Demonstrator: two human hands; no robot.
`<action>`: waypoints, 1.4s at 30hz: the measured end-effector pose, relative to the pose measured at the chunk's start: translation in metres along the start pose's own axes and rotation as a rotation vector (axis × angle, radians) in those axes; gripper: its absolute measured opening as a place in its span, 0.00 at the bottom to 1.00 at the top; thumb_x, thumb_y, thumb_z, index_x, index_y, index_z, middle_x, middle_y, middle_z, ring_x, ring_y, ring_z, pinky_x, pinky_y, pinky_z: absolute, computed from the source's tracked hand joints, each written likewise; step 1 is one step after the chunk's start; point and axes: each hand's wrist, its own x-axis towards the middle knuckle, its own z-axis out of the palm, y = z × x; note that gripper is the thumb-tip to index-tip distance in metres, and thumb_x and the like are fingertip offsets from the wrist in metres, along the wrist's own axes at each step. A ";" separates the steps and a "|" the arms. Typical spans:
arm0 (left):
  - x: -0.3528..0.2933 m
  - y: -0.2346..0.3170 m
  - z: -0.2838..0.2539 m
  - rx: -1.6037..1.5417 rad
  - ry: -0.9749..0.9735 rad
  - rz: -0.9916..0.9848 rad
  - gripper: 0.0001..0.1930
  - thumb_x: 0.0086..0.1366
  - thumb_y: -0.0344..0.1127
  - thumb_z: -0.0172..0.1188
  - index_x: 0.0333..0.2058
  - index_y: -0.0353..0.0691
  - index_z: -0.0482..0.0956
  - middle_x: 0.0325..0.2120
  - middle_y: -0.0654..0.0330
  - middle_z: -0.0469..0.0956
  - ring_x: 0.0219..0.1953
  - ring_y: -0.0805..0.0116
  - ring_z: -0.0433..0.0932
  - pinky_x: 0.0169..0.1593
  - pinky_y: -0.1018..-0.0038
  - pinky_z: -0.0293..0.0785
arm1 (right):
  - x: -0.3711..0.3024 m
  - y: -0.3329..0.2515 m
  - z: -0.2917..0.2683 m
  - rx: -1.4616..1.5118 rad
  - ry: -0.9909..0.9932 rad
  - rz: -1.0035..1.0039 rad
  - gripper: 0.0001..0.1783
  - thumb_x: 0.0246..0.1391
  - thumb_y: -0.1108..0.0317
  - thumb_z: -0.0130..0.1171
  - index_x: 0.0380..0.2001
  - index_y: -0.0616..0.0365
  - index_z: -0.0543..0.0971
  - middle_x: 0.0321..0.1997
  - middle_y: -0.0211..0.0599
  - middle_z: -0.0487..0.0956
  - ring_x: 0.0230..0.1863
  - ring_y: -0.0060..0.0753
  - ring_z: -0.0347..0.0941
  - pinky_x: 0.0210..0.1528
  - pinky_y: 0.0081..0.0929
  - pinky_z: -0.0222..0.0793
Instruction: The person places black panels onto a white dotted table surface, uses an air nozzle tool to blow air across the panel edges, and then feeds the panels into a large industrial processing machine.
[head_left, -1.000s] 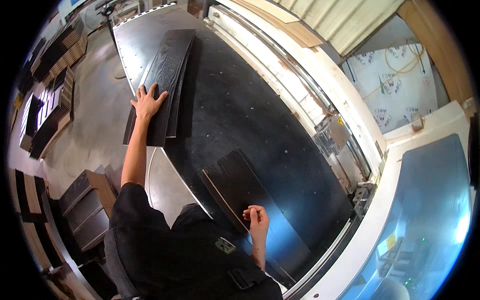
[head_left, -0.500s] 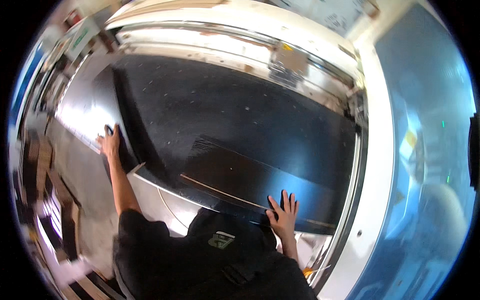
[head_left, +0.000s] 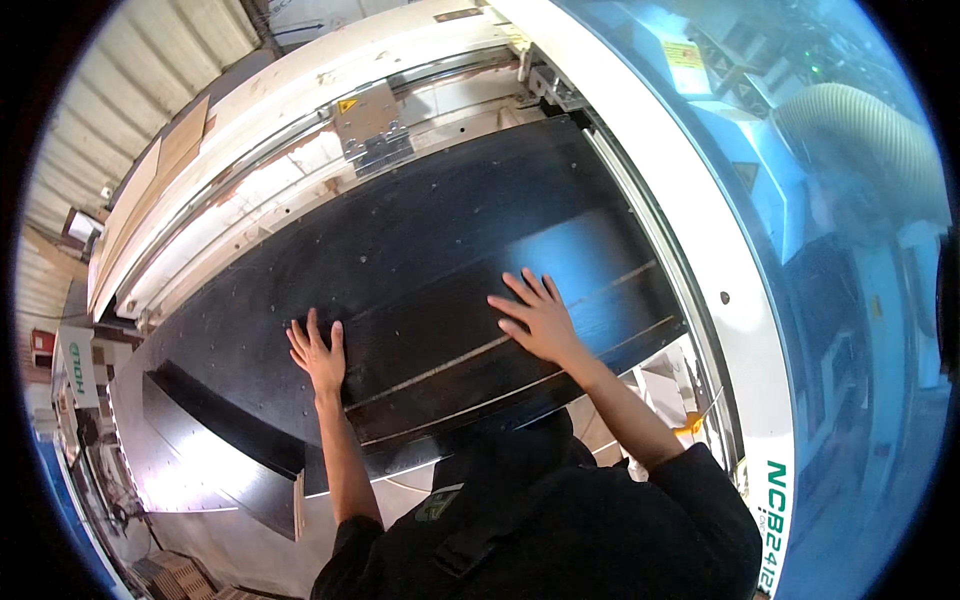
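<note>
A dark flat board (head_left: pixel 440 320) with a pale raw edge lies on the black machine bed (head_left: pixel 300 250). A second pale-edged dark strip (head_left: pixel 480 395) shows along its near side. My left hand (head_left: pixel 318 360) rests with spread fingers at the board's left end. Farther right, my right hand (head_left: pixel 542 325) is laid out on the board over its pale edge, fingers apart. Neither hand grips anything. At the left, a glossy dark panel (head_left: pixel 210 450) lies at an angle and overhangs the near edge of the bed.
A white beam (head_left: pixel 250 185) with a grey carriage box (head_left: pixel 368 118) spans the far side. A metal rail (head_left: pixel 650 210) and white frame (head_left: pixel 730 300) border the right, beside a blue translucent cover (head_left: pixel 840 330). A yellow-handled tool (head_left: pixel 690 424) lies near my right elbow.
My left hand has left the glossy panel and come right onto the dark board. My right hand has shifted farther in from the near edge. The view has turned.
</note>
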 end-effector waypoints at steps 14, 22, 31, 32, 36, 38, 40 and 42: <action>0.053 0.077 0.007 -0.061 -0.141 0.391 0.45 0.59 0.64 0.69 0.73 0.60 0.65 0.78 0.40 0.42 0.79 0.38 0.42 0.76 0.39 0.37 | 0.123 0.088 0.018 -0.200 0.139 0.216 0.39 0.63 0.35 0.57 0.73 0.34 0.67 0.80 0.50 0.58 0.80 0.61 0.49 0.77 0.69 0.41; 0.102 0.097 0.034 0.019 0.052 0.307 0.42 0.61 0.67 0.66 0.70 0.59 0.70 0.74 0.35 0.53 0.77 0.37 0.49 0.75 0.39 0.44 | 0.188 0.115 0.022 -0.259 0.201 0.303 0.38 0.63 0.32 0.53 0.72 0.32 0.70 0.80 0.44 0.60 0.80 0.58 0.51 0.77 0.70 0.40; 0.135 0.116 0.051 -0.149 0.134 0.366 0.35 0.59 0.59 0.73 0.62 0.51 0.81 0.69 0.32 0.63 0.73 0.36 0.60 0.75 0.46 0.51 | 0.212 0.144 0.022 -0.220 0.373 0.253 0.42 0.52 0.25 0.59 0.61 0.40 0.82 0.73 0.44 0.70 0.74 0.57 0.60 0.76 0.67 0.45; 0.140 0.123 0.052 -0.184 0.143 0.389 0.34 0.58 0.58 0.73 0.61 0.50 0.82 0.68 0.32 0.65 0.72 0.36 0.61 0.75 0.46 0.52 | 0.211 0.150 0.022 -0.204 0.345 0.258 0.42 0.52 0.25 0.59 0.61 0.40 0.82 0.73 0.44 0.70 0.74 0.57 0.60 0.76 0.67 0.45; 0.156 0.146 0.066 -0.113 0.142 0.396 0.35 0.58 0.63 0.71 0.61 0.54 0.82 0.68 0.33 0.65 0.72 0.39 0.62 0.74 0.46 0.53 | 0.211 0.155 0.023 -0.221 0.412 0.353 0.37 0.54 0.30 0.61 0.60 0.39 0.83 0.73 0.52 0.69 0.75 0.59 0.60 0.76 0.64 0.47; 0.155 0.156 0.072 -0.106 0.134 0.371 0.34 0.59 0.62 0.71 0.61 0.54 0.81 0.68 0.33 0.65 0.73 0.40 0.61 0.75 0.46 0.52 | 0.218 0.162 0.027 -0.177 0.438 0.362 0.29 0.58 0.37 0.63 0.59 0.35 0.84 0.75 0.54 0.66 0.77 0.59 0.57 0.77 0.64 0.46; 0.153 0.173 0.078 -0.087 0.122 0.377 0.34 0.59 0.60 0.71 0.61 0.54 0.81 0.68 0.33 0.65 0.74 0.41 0.60 0.75 0.46 0.52 | 0.216 0.171 0.028 -0.126 0.422 0.372 0.23 0.61 0.44 0.64 0.58 0.32 0.85 0.76 0.52 0.65 0.78 0.59 0.54 0.78 0.64 0.45; 0.150 0.183 0.082 -0.069 0.123 0.361 0.34 0.59 0.62 0.71 0.62 0.56 0.80 0.69 0.34 0.63 0.75 0.42 0.58 0.76 0.46 0.49 | 0.217 0.173 0.031 -0.011 0.439 0.332 0.23 0.62 0.43 0.63 0.58 0.31 0.85 0.77 0.50 0.64 0.79 0.60 0.52 0.78 0.64 0.44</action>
